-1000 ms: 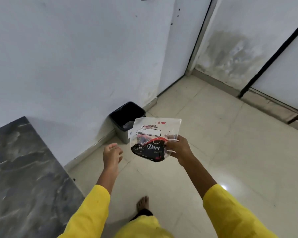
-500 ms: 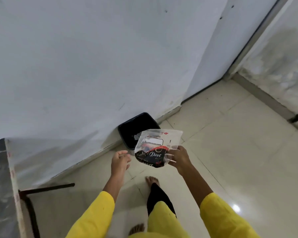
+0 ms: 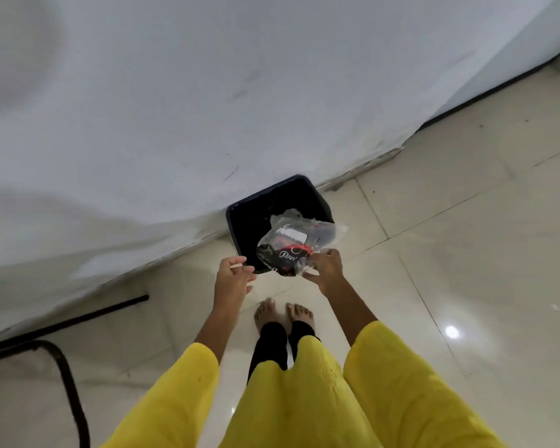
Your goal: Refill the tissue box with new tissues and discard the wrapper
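Observation:
The empty tissue wrapper (image 3: 291, 244), clear plastic with a dark printed patch and a white label, hangs crumpled over the open black bin (image 3: 249, 218). My right hand (image 3: 325, 270) pinches the wrapper's lower right edge. My left hand (image 3: 232, 276) hovers at the bin's near rim with fingers loosely apart and nothing in it. The bin stands on the floor against the white wall. No tissue box is in view.
Cream floor tiles (image 3: 450, 253) spread to the right. My bare feet (image 3: 283, 313) stand just short of the bin. Black metal furniture legs (image 3: 65, 376) sit at the lower left. A white wall (image 3: 207, 92) rises behind the bin.
I have stepped up to the bin, which now lies right under my hands. The wrapper has moved down over the bin's opening and looks more crumpled.

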